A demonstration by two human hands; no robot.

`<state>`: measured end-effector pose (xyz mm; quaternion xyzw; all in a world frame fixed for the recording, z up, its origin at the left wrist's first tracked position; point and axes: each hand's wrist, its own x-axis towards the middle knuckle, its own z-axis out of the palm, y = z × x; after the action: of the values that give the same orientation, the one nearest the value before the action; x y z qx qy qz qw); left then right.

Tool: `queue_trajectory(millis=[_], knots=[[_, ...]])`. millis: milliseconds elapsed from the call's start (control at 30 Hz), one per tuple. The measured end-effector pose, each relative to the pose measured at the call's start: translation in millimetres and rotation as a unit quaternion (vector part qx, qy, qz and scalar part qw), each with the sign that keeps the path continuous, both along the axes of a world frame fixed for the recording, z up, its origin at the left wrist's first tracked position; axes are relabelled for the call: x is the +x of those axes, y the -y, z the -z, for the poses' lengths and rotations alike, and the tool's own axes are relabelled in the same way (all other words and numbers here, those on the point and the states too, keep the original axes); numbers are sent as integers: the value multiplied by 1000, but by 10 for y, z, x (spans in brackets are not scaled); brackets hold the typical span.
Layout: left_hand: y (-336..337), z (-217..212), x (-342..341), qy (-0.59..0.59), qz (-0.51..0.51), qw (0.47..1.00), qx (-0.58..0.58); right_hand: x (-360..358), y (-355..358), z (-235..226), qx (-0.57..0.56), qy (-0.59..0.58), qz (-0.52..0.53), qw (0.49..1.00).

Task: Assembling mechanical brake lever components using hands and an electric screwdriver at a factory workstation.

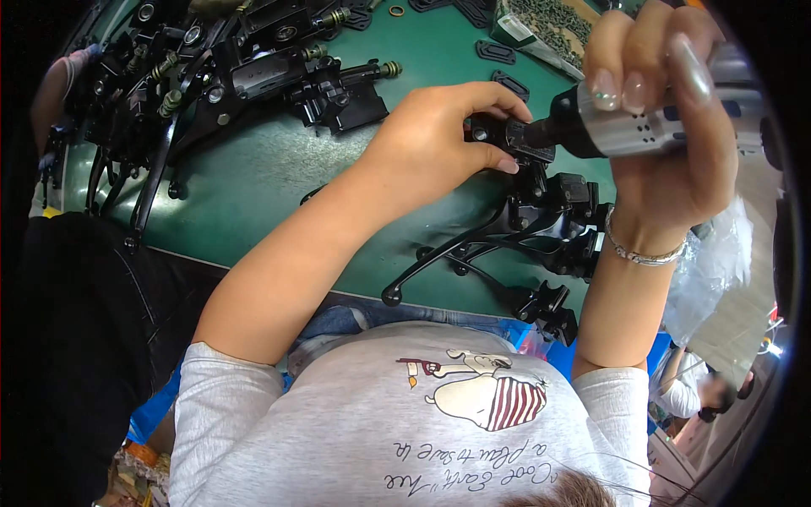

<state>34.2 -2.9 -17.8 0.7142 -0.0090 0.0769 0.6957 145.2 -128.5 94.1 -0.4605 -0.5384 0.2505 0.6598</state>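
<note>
In the head view, the left hand [427, 127] is gripping a black brake master cylinder [511, 135], its fingers curling over the far side and its thumb closing on the near side. The right hand [710, 144] is wrapping around a silver power screwdriver [629, 135]. The screwdriver's long axis is running from right to left, almost level, and its tip is pointing at the cylinder, which is lying directly left of the right hand. The tip seems to be touching the top; whether it is sitting in a screw, I cannot tell.

On the green table [245, 228], black lever assemblies [557, 211] are crowding the near side, just below the held part. A larger lever pile [253, 80] is lying far left. Beyond the hands, black flat plates [494, 52] and a box of screws [549, 25] are resting. Nothing is visibly standing between the tip and the cylinder.
</note>
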Motion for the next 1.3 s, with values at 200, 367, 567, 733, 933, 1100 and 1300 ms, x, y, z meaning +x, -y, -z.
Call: queue_trajectory(millis=[200,367,567,733,933,1100,1300], knots=[[-46,-58,-4,-40,22,999,25,-18,-42,17,11,9,13,1000],[-76,-138,22,-24,22,997,75,-183,-130,-123,-14,-21,112,993],[-68,-4,139,-43,34,994,97,-309,-225,-260,-99,-107,343,928],[-5,96,120,11,21,995,101,-339,-27,-176,-49,-73,233,968],[-18,332,219,-37,35,998,36,-175,-135,-15,-5,-150,396,906],[-16,152,117,-77,28,994,73,-504,4,-866,28,1,175,984],[38,-132,-181,-8,-51,964,262,-438,405,-1086,107,-70,465,876]])
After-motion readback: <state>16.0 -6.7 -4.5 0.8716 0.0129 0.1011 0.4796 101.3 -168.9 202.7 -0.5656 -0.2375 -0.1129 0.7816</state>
